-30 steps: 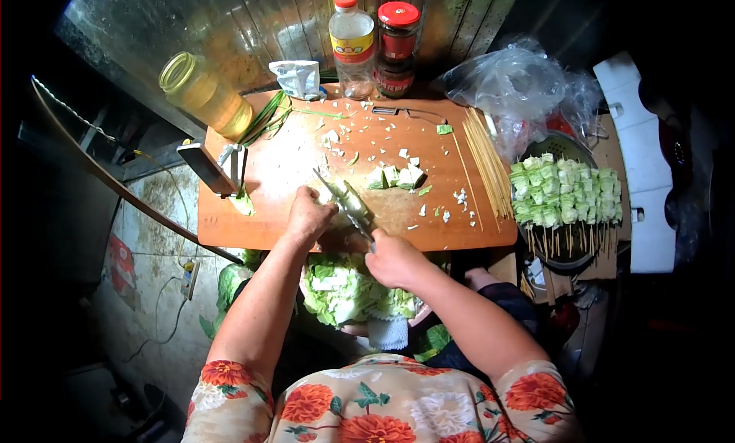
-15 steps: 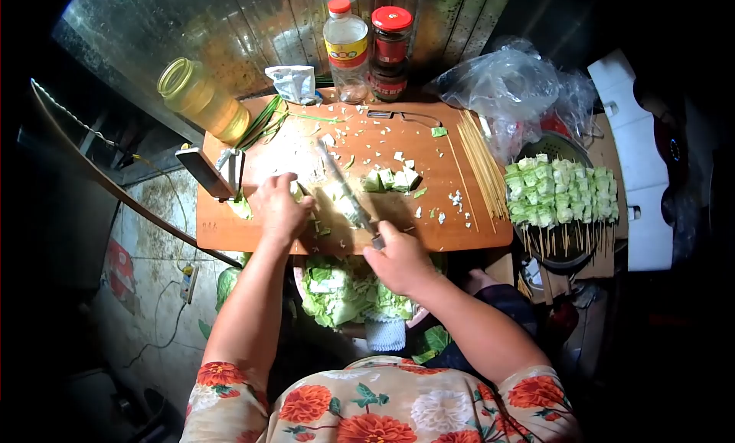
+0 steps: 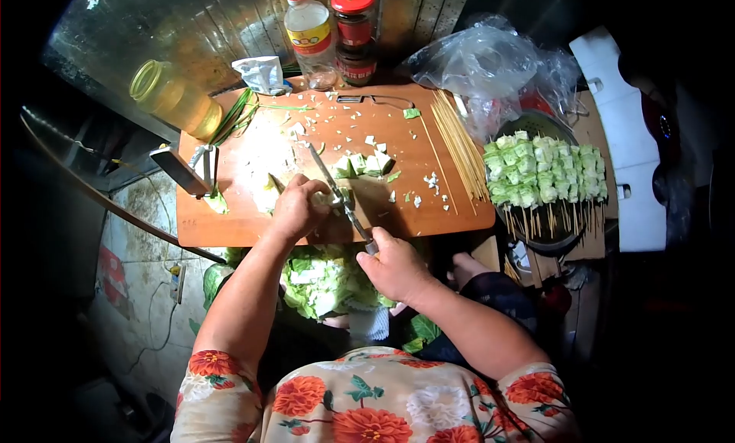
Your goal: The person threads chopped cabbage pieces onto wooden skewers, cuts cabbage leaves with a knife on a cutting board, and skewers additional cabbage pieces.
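Observation:
My right hand (image 3: pixel 393 267) is closed round the handle of a knife (image 3: pixel 325 170), whose blade points up and left over the orange board (image 3: pixel 253 221). Beside the blade, my left hand (image 3: pixel 298 206) has its fingers bent down near a small pale green cabbage piece (image 3: pixel 342 193); whether it grips anything is hidden. Cut cabbage chunks (image 3: pixel 364 164) lie just beyond the knife, with small scraps scattered around. Below the board's near edge, a heap of cabbage leaves (image 3: pixel 325 282) is partly covered by my forearms.
Bare wooden skewers (image 3: pixel 459 148) lie at the board's right. Beyond them, skewered cabbage (image 3: pixel 545 171) rests on a dark round pan. A phone (image 3: pixel 181 170) stands at the left, near a jar of yellow liquid (image 3: pixel 176 102). A bottle (image 3: pixel 310 41) and red-lidded jars (image 3: pixel 354 30) stand behind.
The camera view has shifted, moving the board leftward in the picture. My left hand went left from the knife, then came back beside it. The knife remains in my right hand.

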Demonstrator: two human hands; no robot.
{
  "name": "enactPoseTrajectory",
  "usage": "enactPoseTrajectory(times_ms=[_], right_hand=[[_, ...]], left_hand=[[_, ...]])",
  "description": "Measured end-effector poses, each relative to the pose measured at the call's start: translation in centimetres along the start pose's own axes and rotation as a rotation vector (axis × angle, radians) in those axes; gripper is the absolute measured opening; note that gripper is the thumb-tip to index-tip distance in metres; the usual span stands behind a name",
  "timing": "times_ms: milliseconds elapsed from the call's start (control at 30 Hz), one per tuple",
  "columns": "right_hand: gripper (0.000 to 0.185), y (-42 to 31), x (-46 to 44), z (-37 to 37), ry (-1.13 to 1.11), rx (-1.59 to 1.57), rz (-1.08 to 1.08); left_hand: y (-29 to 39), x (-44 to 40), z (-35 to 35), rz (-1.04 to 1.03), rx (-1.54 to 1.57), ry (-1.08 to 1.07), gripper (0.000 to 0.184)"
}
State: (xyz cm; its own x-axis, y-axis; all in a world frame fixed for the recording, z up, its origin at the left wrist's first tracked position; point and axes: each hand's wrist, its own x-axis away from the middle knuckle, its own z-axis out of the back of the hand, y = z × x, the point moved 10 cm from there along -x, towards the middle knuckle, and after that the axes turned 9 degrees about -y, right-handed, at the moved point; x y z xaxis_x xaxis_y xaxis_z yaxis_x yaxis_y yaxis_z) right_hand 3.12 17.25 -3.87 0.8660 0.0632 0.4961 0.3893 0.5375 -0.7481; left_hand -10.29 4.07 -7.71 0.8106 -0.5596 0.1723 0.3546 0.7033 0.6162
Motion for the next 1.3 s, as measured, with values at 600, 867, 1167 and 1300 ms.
enactPoseTrajectory(times_ms=[600,867,1167,1300], right_hand=[[0.043,1.0,0.3,-0.8,-0.089,0.189,-0.055],[0.035,1.0,-1.5,-1.0,-0.166,0.229,-0.082],[0.045,3.0,-2.8,-1.6,-0.145,0.22,-0.194],[0.048,4.1,-2.7,-0.5,-0.082,0.159,-0.203]], left_hand=[[-0.6,1.0,-0.5,0.173,0.126,0.116,0.025],[-0.9,0.6,-0.9,0.177,0.042,0.081,0.022],[0.8,2.2,0.1,-0.015,0.031,0.129,0.03],[-0.7,1.8,-0.4,0.122,0.233,0.069,0.029]])
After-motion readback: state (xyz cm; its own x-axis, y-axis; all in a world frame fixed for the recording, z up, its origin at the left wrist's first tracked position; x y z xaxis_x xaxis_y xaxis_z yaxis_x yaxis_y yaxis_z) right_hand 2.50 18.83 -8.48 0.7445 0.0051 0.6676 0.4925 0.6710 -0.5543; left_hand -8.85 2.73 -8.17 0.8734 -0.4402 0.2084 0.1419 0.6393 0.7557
